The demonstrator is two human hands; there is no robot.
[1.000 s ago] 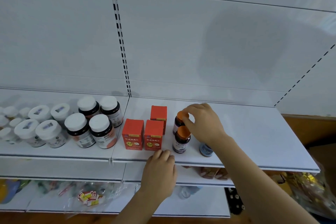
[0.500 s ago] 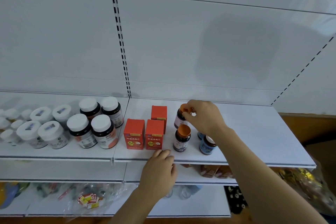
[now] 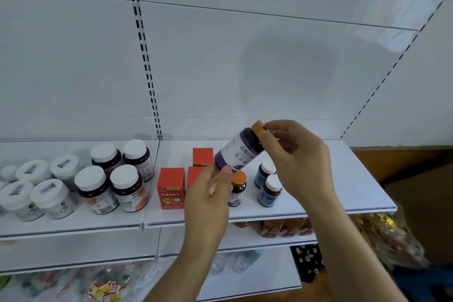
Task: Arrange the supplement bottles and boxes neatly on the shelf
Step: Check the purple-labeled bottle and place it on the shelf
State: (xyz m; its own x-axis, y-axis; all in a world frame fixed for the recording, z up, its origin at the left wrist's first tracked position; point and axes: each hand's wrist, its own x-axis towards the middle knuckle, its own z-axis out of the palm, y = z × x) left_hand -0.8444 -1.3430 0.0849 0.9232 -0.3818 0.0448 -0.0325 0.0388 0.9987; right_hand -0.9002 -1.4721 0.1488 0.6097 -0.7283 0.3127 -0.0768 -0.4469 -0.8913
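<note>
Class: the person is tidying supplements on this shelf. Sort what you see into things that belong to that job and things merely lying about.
Part of the job:
- held orange-capped bottle
- standing orange-capped bottle
- blue bottles
- red boxes
- white-lidded jars

Lying about:
- packets on the lower shelf
- bagged goods at the right

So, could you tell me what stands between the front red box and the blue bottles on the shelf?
In the head view, one orange-capped bottle stands there, partly behind the left hand.

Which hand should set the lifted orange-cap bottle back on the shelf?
Probably the right hand: it pinches the bottle at its cap end and is nearest the gap behind the standing orange-cap bottle. The left hand only steadies the base.
</note>
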